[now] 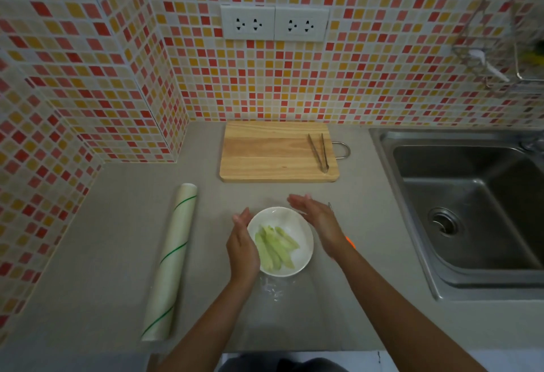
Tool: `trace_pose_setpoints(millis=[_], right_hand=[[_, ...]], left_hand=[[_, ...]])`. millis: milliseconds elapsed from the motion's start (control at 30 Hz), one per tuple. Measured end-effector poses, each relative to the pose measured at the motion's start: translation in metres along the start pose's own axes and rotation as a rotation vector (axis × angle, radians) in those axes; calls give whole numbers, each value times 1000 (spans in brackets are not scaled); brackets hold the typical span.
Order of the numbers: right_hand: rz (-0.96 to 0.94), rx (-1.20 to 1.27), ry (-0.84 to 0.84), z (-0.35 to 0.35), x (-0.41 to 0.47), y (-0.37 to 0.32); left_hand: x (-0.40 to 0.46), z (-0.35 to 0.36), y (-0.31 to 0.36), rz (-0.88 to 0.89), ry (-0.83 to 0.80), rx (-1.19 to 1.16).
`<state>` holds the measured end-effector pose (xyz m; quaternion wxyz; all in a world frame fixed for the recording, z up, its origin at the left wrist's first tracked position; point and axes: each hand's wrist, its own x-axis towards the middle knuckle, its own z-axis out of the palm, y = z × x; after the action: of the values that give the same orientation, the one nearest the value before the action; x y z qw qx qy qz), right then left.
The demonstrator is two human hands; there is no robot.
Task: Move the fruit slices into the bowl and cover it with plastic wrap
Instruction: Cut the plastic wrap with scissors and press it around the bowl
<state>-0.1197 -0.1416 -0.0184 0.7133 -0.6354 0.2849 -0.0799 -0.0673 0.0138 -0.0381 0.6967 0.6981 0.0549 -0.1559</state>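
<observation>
Head cam, what I see: white bowl (pixel 280 241) on the grey counter (pixel 97 254), near the front edge, pale green fruit slices (pixel 275 246) lying inside it. Clear film looks stretched over the bowl, with a crinkled bit of plastic wrap (pixel 272 287) on the counter just in front — hard to make out its edges.

Left hand (pixel 242 246) is flat against the bowl's left side, fingers straight, nothing gripped. Right hand (pixel 316 220) hovers at the bowl's right rim, fingers straight too, palm facing inward — I can't tell if it touches the rim. Something orange (pixel 350 242) peeks out behind the right wrist; can't identify it.

Roll of plastic wrap (pixel 170 262), white with green lines, lies well left of the bowl. Wooden cutting board (pixel 273 151) sits behind the bowl against the tiled wall (pixel 265 86), metal tongs (pixel 319 152) resting on its right end. Steel sink (pixel 471 209) off to the right. Two sockets (pixel 275 23) on the wall above the board.
</observation>
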Motion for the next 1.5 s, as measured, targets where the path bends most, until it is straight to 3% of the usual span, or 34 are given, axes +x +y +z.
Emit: trace_pose_setpoints(millis=[100,267,533,600,667,767,833,1033,1167,1300,1367,1500], right_hand=[[74,-53,-132,9,8,0],[78,-29,-83,11,5,13],[127,-148,-40,1,-1,16],[104,-65,47,-3,3,16],[112,22,92,-5,6,16],[143,83,75,-1,4,17],[194,72,25,4,3,18],[299,60,-22,2,6,14],[233,87,29,1,3,18],[168,181,184,11,-2,27],[143,215,272,18,-3,31],[92,260,341,24,-8,39]], left_hand=[[-3,7,-6,34,-23,76],[12,3,-10,80,-70,136],[42,-6,8,114,-420,302],[45,-4,14,190,-367,368],[40,-3,16,255,-197,385],[22,-4,6,195,-57,297],[11,1,-2,98,-70,240],[23,6,-1,154,-170,267],[36,7,-2,140,-255,332],[53,8,18,36,-415,331],[55,4,22,-6,-270,214],[16,-15,3,-73,290,-155]])
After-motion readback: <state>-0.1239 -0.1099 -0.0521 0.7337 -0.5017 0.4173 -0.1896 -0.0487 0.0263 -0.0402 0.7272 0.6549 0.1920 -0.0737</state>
